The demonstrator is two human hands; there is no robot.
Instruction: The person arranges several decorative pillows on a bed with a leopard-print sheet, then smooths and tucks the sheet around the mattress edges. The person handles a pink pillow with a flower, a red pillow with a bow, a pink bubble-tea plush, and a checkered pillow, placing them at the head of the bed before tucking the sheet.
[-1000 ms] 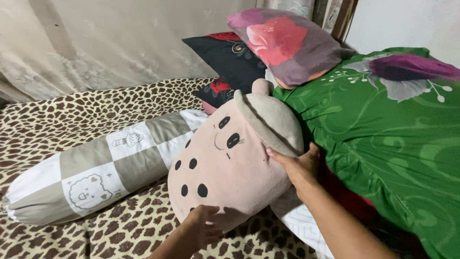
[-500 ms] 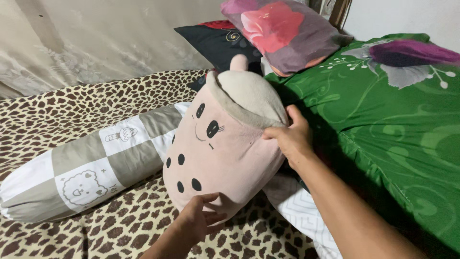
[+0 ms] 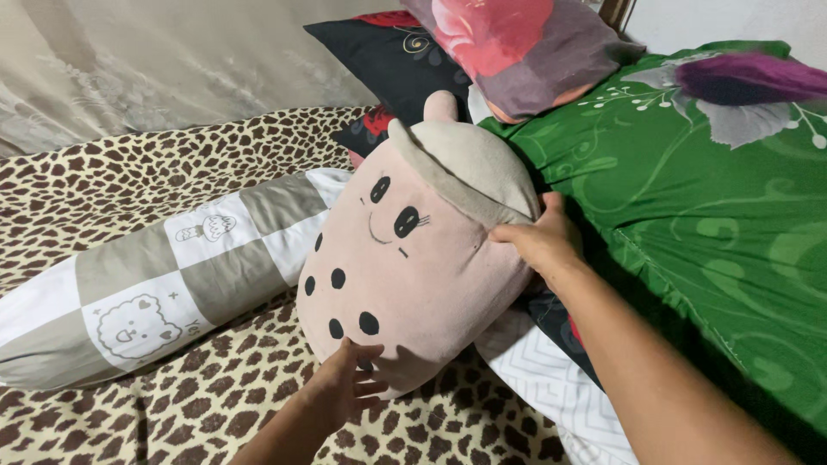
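A pink plush pillow (image 3: 405, 267) shaped like a cup, with a face, black dots and a beige lid, lies tilted on the leopard-print bed (image 3: 172, 155). My left hand (image 3: 345, 383) presses its bottom edge from below. Up by the beige lid, my right hand (image 3: 538, 241) grips the plush's right side. The plush leans against a long bolster (image 3: 155, 275) with grey and white checks.
A green floral blanket (image 3: 689, 198) covers the right side. A black pillow (image 3: 388, 60) and a pink-purple floral pillow (image 3: 508, 43) lie at the head. A white patterned cloth (image 3: 543, 379) shows under the plush. A curtain (image 3: 155, 60) hangs behind.
The plush has shifted left and a little toward me across the frames, with both hands staying on it. My right hand has slid from under the lid to its side.
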